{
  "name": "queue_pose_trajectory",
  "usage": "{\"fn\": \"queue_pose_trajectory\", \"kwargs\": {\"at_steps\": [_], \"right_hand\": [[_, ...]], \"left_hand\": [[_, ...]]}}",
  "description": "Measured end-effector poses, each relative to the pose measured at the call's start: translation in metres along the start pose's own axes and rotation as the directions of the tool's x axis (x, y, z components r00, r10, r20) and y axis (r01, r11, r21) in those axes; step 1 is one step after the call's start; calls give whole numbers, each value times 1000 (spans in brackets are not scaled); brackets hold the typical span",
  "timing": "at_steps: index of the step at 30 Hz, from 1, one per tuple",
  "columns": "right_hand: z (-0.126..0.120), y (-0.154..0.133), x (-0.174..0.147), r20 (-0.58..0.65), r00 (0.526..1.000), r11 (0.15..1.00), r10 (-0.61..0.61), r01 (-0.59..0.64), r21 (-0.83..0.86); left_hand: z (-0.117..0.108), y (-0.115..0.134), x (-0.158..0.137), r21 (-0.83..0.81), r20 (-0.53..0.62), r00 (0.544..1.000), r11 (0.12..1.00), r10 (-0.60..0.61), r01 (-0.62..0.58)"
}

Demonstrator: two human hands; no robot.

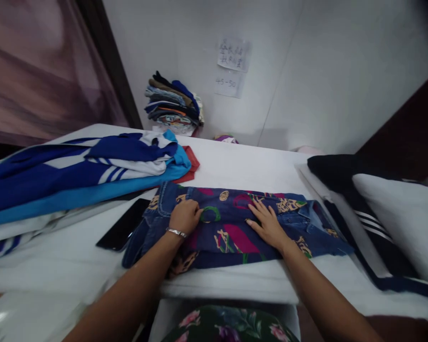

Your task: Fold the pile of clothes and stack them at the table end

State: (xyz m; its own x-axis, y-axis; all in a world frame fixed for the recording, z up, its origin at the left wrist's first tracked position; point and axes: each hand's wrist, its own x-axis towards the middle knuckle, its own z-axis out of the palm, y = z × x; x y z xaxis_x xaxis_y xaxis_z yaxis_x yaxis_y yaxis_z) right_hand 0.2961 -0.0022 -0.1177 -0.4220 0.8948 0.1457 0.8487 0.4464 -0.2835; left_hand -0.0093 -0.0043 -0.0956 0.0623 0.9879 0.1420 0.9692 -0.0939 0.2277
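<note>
From my remote feed: the dark-blue denim shirt with magenta, green and cream print (248, 235) lay crosswise on the white table (249, 164), near the front edge, directly before the wearer. It was laid up as a long, narrow strip, collar end to the right, which I judged kept the whole length within both hands' reach. Left hand (185, 216), with the silver bracelet (176, 232) at its wrist, sat on the left part of the strip, fingers curled under; couldn't tell whether it pinched cloth or only pressed. Right hand (267, 221) rested palm down toward the collar end, fingers spread, nothing gripped; I read that as spreading pressure to keep the layers flat. Hands set well apart looked like a way to steady both ends. A flat black smartphone (124, 225) lay just beside the left end, partly covered by denim as far as I could see. Loose blue-and-white striped garments (67, 173) occupied the left, a black-and-white cloth heap (378, 223) the right, probably to leave the middle for work. Stack of folded multicoloured clothes (174, 104) stood by the wall beyond the far edge; couldn't see its support.
</note>
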Motion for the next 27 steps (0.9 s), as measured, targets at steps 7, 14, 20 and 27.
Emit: {"fn": "queue_pose_trajectory", "kwargs": {"at_steps": [7,14,20,27], "right_hand": [[13,-11,-2,22,987,985,-161,162,-67],[21,-7,-5,24,983,977,-182,184,-106],[22,-6,-5,11,982,978,-191,191,-87],[20,-9,-8,-57,976,977,-209,206,-63]], "left_hand": [[4,-2,-1,-162,-23,998,985,-59,54],[5,-5,0,-287,-36,989,949,-144,128],[2,-10,1,-292,-95,966,935,-239,203],[2,-25,9,-306,-50,918,881,-393,360]]}}
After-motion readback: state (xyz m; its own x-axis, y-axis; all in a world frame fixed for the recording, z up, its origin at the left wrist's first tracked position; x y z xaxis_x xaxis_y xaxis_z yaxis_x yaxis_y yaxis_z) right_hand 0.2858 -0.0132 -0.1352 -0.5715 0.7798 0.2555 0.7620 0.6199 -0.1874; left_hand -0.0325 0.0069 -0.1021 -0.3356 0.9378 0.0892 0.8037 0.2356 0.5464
